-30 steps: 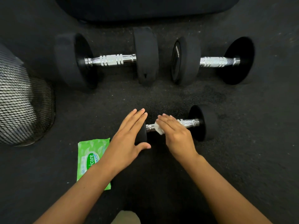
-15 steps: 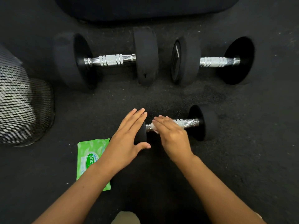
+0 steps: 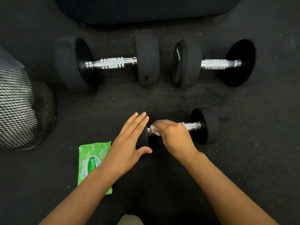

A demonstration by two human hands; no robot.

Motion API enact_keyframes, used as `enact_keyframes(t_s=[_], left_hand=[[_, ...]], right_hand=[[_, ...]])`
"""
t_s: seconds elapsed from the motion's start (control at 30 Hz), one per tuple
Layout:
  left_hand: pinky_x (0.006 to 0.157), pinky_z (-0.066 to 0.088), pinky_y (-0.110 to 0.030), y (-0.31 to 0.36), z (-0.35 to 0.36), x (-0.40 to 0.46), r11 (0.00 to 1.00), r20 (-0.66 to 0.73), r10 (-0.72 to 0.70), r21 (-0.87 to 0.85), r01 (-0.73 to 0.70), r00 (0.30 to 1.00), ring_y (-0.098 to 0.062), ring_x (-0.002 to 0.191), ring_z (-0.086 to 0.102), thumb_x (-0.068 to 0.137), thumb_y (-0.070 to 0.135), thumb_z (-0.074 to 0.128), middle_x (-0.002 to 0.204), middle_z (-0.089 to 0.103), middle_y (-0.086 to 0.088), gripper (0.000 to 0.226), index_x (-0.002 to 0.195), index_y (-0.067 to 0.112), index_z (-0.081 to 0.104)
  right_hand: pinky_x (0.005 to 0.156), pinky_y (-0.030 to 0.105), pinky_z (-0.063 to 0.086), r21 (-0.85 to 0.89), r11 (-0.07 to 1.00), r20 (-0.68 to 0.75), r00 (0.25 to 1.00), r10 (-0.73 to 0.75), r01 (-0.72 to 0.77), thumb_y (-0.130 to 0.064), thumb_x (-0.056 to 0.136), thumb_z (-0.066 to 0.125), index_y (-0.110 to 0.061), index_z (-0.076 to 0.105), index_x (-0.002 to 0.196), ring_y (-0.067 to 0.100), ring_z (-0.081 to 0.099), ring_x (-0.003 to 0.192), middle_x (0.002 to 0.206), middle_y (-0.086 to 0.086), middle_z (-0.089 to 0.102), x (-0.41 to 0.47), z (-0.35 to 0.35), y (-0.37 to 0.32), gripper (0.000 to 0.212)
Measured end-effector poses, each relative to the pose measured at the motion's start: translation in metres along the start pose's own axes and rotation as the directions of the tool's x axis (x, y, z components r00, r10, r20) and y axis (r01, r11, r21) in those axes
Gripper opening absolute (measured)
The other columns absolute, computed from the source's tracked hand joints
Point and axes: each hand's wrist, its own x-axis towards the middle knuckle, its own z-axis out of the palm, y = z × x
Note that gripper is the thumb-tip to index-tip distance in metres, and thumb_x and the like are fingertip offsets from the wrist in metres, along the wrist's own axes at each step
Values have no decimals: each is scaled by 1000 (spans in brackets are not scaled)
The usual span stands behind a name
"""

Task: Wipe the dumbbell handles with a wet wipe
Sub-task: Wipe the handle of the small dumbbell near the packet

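I have the small dumbbell (image 3: 183,129) lying on the dark rubber floor (image 3: 243,159) in front of me, nearer than the two larger dumbbells, one to the far left (image 3: 107,63) and one to the far right (image 3: 212,64), which sit side by side and well apart from it. My left hand (image 3: 129,143) lies flat with straight fingers over the small dumbbell's left head, thumb out, pressing it down. My right hand (image 3: 175,137) is curled over the chrome handle (image 3: 191,126) with the white wet wipe (image 3: 154,129) bunched under its fingers at the handle's left end; the hand is blurred, so I cannot tell exactly how the fingers close. The green wipe pack (image 3: 90,159) lies on the floor beside my left forearm, and a black mesh bin (image 3: 21,111) stands at the left edge. I judge the dumbbell heavy and rigid but prone to rolling on its round heads, so bracing a head is the right hold. The knurled chrome should catch the soft, thin wipe, which may tear or bunch, so I would wrap it round the bar.
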Motion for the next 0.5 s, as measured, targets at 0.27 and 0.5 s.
enact_keyframes(t_s=[0.27,0.5], left_hand=[[110,1,-10,3,-2,-2,1000,16,-2,13,2,1000,3,140,-2,72,32,76,152,11,17,93,142,29,14],[109,0,-8,0,-1,0,1000,15,-1,13,1,1000,1,141,0,71,34,76,153,14,15,94,144,26,17]], right_hand=[[68,38,49,-70,998,138,990,17,-7,-16,89,49,-12,65,89,25,62,81,89,4,65,11,-4,-2,16],[68,41,54,-27,1000,123,992,5,-1,-20,86,42,-8,68,95,26,65,83,93,7,68,-2,-10,10,30]])
